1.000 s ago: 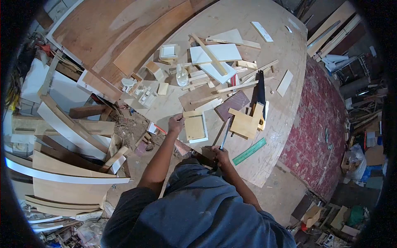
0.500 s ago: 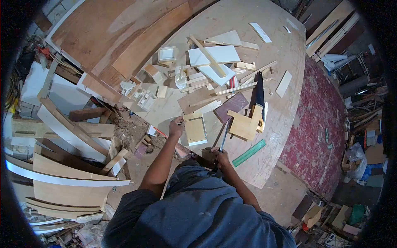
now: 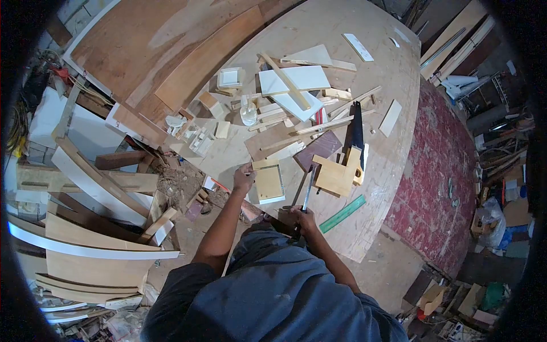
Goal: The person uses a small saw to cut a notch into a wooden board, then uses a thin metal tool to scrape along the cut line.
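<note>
My left hand [image 3: 244, 178] is closed at the upper left edge of a small shallow wooden box [image 3: 269, 181], which has a tan face and a white lower edge. The box lies near the workbench's front edge. In my right hand [image 3: 305, 221], wrapped fingers hold a long narrow metal tool [image 3: 309, 188]; its blade points away from me, and its exact kind is unclear. Just right of the tool's tip rests an L-shaped light wood piece [image 3: 337, 174], beside a handsaw [image 3: 355, 128] with a dark blade. A green strip [image 3: 342, 214] lies right of my right hand.
The pale plywood workbench [image 3: 393, 80] carries white boards [image 3: 293, 78], thin wood strips, a brown square plate [image 3: 319, 149] and a clear jar [image 3: 248, 113]. Curved wooden parts [image 3: 102, 228] are stacked at left. A worn red panel [image 3: 433, 171] stands beyond the bench's right side.
The metal tool's tip has swung slightly left, and my right hand has barely shifted. The box and my left hand stay nearly in place.
</note>
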Tool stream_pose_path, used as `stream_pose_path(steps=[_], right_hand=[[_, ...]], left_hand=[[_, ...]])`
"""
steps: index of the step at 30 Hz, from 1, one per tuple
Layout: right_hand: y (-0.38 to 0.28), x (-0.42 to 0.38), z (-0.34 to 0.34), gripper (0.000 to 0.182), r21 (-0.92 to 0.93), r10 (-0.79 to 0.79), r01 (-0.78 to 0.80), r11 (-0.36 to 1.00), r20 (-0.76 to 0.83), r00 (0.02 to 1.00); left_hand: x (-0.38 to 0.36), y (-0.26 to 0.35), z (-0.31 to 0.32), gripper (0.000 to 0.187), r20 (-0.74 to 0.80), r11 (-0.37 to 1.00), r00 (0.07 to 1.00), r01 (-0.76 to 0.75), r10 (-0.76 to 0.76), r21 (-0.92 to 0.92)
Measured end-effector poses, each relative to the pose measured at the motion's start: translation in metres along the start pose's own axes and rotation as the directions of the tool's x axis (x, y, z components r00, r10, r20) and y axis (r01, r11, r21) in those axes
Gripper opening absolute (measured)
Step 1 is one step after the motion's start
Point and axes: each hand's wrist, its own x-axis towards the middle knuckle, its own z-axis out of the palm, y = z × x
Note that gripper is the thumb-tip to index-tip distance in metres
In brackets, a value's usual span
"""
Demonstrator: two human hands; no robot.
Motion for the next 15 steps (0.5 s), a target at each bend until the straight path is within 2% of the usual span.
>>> stream_pose_path(steps=[4,8,10,14,15], right_hand=[[-0.007,-0.008,0.001,0.007,0.034,0.029,-0.029,0.999,0.010,1.000],[-0.008,-0.006,0.002,0.009,0.050,-0.074,0.071,0.996,0.057,0.996],[-0.011,-0.002,0.001,0.011,-0.049,-0.078,0.080,0.996,0.048,0.996],[-0.018,0.022,0.014,0.013,-0.019,-0.112,0.112,0.994,0.006,0.994],[-0.024,0.027,0.019,0.016,-0.080,-0.145,0.145,0.986,0.003,0.989]], left_hand=[[-0.001,-0.004,0.000,0.045,-0.012,1.000,1.000,0.013,-0.013,-0.004],[-0.001,-0.004,-0.001,0.045,0.033,1.000,0.999,-0.010,0.010,-0.018],[-0.001,-0.005,-0.001,0.044,0.036,0.999,0.999,0.004,-0.002,-0.041],[-0.004,0.001,-0.003,0.047,0.051,0.998,0.999,0.018,-0.015,-0.055],[-0.005,0.002,-0.003,0.047,0.048,0.998,0.998,0.030,-0.028,-0.052]])
